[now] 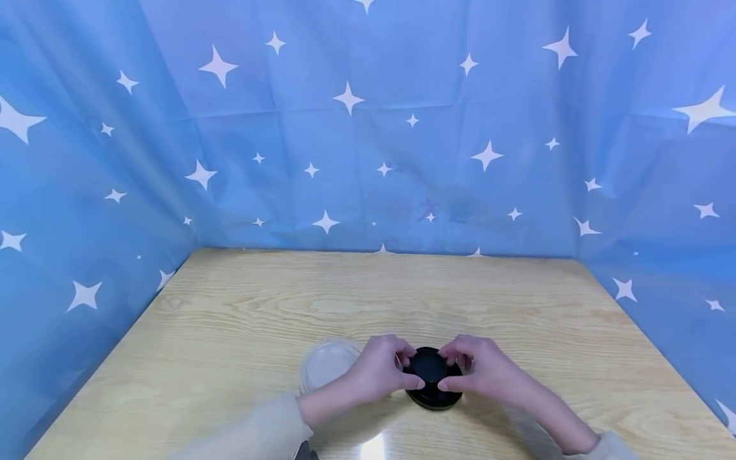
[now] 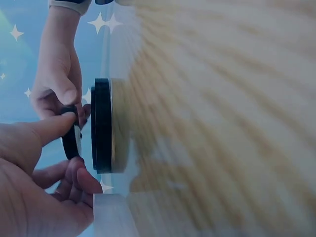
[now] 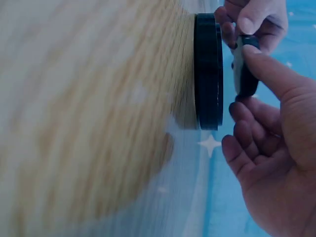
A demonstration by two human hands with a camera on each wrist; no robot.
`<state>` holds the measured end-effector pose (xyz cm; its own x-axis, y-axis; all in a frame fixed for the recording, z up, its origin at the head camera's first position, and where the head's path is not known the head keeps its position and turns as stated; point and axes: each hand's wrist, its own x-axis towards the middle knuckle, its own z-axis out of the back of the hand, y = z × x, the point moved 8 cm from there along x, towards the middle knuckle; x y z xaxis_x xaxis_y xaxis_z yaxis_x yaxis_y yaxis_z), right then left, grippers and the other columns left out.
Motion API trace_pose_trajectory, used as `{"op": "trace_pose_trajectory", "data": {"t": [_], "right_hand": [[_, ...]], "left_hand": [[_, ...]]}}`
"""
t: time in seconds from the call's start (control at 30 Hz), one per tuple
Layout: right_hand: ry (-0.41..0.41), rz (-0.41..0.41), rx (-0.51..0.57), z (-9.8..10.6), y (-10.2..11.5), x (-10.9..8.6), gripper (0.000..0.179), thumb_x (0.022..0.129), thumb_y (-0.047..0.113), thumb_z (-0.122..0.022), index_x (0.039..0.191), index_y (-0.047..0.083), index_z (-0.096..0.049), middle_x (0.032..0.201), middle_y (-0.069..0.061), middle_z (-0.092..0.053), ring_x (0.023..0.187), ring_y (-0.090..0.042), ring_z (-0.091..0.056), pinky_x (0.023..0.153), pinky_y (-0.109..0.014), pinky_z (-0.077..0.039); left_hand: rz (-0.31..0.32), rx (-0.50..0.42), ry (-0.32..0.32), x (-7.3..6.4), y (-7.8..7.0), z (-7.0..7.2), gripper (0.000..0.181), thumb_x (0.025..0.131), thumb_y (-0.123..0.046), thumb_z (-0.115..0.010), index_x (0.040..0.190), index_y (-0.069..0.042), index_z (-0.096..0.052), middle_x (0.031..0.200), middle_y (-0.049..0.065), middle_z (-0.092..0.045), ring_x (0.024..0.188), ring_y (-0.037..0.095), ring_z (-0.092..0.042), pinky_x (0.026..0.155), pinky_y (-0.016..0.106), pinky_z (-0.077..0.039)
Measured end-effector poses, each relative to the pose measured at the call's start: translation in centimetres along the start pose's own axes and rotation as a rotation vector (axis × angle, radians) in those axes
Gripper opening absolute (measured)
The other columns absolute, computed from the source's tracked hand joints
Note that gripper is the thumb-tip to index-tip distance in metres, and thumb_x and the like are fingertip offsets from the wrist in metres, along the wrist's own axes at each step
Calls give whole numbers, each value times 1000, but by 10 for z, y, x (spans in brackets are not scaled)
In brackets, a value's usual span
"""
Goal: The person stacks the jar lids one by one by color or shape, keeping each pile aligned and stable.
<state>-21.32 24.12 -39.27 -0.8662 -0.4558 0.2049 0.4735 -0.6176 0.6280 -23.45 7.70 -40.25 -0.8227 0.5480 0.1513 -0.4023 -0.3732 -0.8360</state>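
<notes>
Both hands hold a small black disc (image 1: 429, 365) with a pale underside (image 3: 237, 69) by its edges. My left hand (image 1: 376, 367) pinches its left side, thumb near and fingers far. On the opposite side, my right hand (image 1: 489, 372) grips it the same way. Below the small disc, a wider, round black object (image 2: 102, 128) with a stepped rim lies flat on the table. The wrist views show a narrow gap between the two. Just behind the left hand in the head view sits a round, translucent plastic container (image 1: 326, 365), partly covered by that hand.
The wood-grain table (image 1: 259, 306) runs back to a blue curtain (image 1: 276, 166) with white stars, which also hangs along both sides. A bright reflection lies on the near tabletop. A dark band (image 1: 306, 452) shows at the left sleeve's cuff.
</notes>
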Motion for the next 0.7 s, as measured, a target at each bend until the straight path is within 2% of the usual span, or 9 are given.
{"op": "trace_pose_trajectory", "data": {"t": [0.2, 0.4, 0.5, 0.7], "right_hand": [[6, 4, -55, -5, 0, 2, 35, 77, 31, -91, 102, 13, -75, 80, 11, -55, 68, -5, -47, 59, -24, -42], [14, 0, -93, -7, -3, 3, 36, 75, 32, -92, 102, 14, -75, 83, 12, -55, 72, -7, -47, 63, -25, -41], [32, -25, -101, -9, -6, 2, 37, 75, 33, -92, 103, 15, -75, 84, 13, -54, 76, -8, -47, 66, -25, -40], [34, -4, -91, -7, -6, 2, 40, 78, 34, -90, 107, 12, -76, 86, 12, -56, 78, -8, -49, 66, -26, -42]], "left_hand": [[25, 113, -4, -5, -1, -3, 32, 70, -10, -93, 93, 0, -74, 77, -4, -57, 73, 5, -51, 67, 20, -46], [15, 198, -10, -4, -2, -3, 32, 69, -14, -95, 90, -2, -74, 75, -5, -57, 72, 4, -49, 66, 20, -46], [17, 223, -9, -4, -1, -4, 33, 69, -15, -94, 92, -1, -75, 73, -6, -57, 70, 3, -50, 66, 19, -46], [37, 222, -1, -4, 0, -3, 36, 71, -16, -93, 98, 0, -75, 75, -6, -57, 71, 4, -50, 66, 19, -47]]}}
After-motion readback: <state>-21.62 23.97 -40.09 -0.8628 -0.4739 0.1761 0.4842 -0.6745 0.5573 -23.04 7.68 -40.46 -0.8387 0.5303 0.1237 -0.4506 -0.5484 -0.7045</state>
